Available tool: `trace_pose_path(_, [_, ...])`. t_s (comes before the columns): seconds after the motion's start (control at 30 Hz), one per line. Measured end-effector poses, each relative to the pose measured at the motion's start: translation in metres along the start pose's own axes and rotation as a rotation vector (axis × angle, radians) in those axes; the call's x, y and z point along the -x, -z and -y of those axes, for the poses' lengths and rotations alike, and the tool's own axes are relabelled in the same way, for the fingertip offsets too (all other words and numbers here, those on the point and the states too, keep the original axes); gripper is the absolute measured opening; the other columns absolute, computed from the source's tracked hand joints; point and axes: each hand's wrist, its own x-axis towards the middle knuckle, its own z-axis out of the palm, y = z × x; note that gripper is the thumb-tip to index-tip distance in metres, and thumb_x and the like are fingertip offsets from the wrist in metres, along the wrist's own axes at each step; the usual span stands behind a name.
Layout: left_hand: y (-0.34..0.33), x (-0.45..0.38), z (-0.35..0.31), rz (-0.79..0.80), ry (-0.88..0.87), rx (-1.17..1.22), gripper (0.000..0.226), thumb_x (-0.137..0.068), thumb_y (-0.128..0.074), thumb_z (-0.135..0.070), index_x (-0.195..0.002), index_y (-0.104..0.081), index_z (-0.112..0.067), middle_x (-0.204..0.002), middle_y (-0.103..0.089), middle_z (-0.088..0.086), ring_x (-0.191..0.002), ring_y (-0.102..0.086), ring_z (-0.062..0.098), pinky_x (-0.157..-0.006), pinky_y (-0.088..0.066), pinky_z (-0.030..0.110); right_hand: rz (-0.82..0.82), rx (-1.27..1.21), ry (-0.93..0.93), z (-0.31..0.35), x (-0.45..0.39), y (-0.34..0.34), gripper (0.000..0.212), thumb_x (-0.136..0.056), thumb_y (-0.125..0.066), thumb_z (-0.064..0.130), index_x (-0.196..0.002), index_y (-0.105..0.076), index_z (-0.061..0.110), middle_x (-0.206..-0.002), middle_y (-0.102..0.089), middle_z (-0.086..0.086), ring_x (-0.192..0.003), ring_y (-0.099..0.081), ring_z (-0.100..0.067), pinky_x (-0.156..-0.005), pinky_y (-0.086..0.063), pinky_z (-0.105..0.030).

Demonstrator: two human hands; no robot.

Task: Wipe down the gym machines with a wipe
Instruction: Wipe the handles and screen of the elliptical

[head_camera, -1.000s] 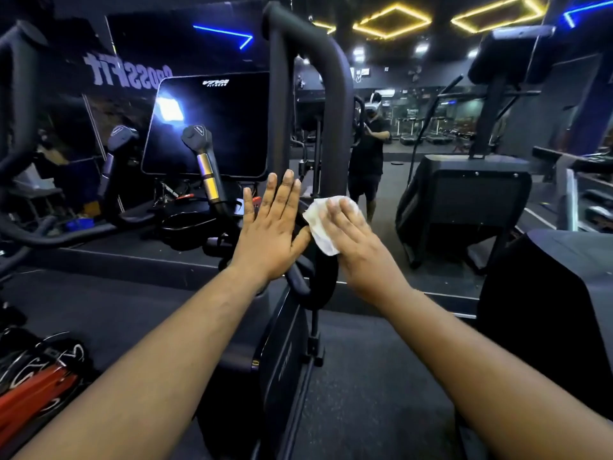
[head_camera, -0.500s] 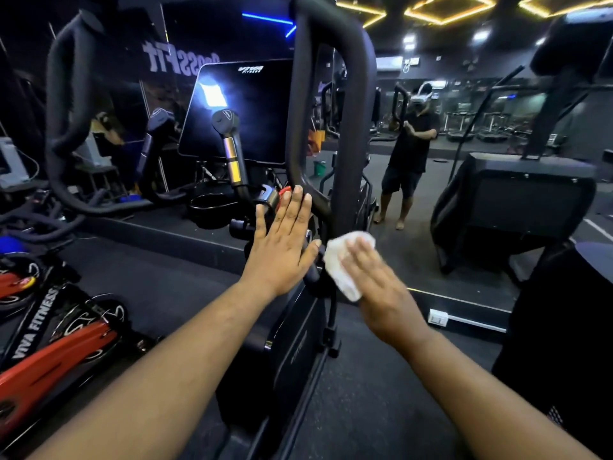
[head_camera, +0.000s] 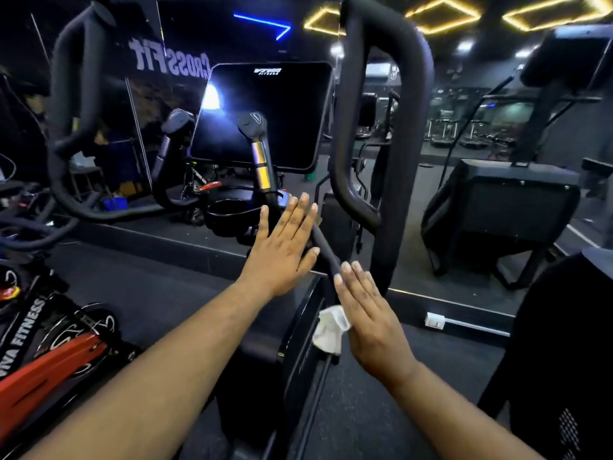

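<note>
Wipe (head_camera: 330, 330), white and crumpled, is pressed against the machine's dark side panel (head_camera: 300, 340) under the right hand (head_camera: 368, 322), fingers straight; left hand (head_camera: 282, 250) flat and open beside the slanted black bar (head_camera: 326, 250).

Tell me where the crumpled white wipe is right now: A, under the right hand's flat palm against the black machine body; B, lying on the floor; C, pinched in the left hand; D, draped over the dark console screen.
A: the crumpled white wipe pokes out from beneath the flat right hand, low against the black machine body, while the left hand is open, holding nothing.
</note>
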Motion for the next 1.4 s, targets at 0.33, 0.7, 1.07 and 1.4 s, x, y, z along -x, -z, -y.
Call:
trace_pose_path(0.33, [-0.016,0.028,0.145,0.082,0.130,0.014,0.076,-0.099,-0.018,-0.059,-0.163,-0.005,-0.021,-0.169,0.013,-0.002,-0.152,0.024,0.006,-0.123,0.016,0.052,0.511,-0.055,-0.641,0.004,-0.181,-0.061,0.025,-0.100,-0.048,0.022,-0.118,-0.064,0.023,-0.115,-0.069,-0.010,-0.106,-0.063,-0.036,-0.079,-0.049,-0.038])
trace_pose_path(0.7, [-0.060,-0.036,0.206,0.305,0.227,0.048,0.091,-0.087,0.003,-0.074,-0.163,0.005,-0.023,-0.169,0.018,-0.001,-0.155,0.017,0.013,-0.118,0.021,0.053,0.053,0.078,-0.251,-0.051,-0.280,-0.132,0.068,-0.096,-0.045,0.003,-0.159,-0.023,0.011,-0.167,-0.018,-0.008,-0.152,-0.025,-0.026,-0.119,-0.033,-0.047])
trace_pose_path(1.07, [-0.093,-0.083,0.234,0.483,0.268,0.049,0.089,-0.094,-0.024,-0.078,-0.163,-0.003,-0.027,-0.172,-0.001,0.004,-0.158,0.004,0.019,-0.122,0.013,0.058,0.285,0.423,-0.209,-0.060,-0.287,-0.175,0.094,-0.094,-0.029,0.074,-0.161,0.006,0.019,-0.167,0.021,0.002,-0.152,0.024,-0.026,-0.122,0.005,-0.055])
trace_pose_path(1.4, [-0.091,-0.086,0.234,0.561,0.345,0.093,0.094,-0.088,-0.025,-0.083,-0.163,-0.004,-0.031,-0.172,0.000,0.003,-0.158,0.004,0.020,-0.117,0.009,0.071,0.284,0.436,-0.295,-0.052,-0.279,-0.179,0.108,-0.083,-0.023,0.085,-0.161,0.008,0.017,-0.169,0.016,0.001,-0.155,0.012,-0.025,-0.122,-0.018,-0.058])
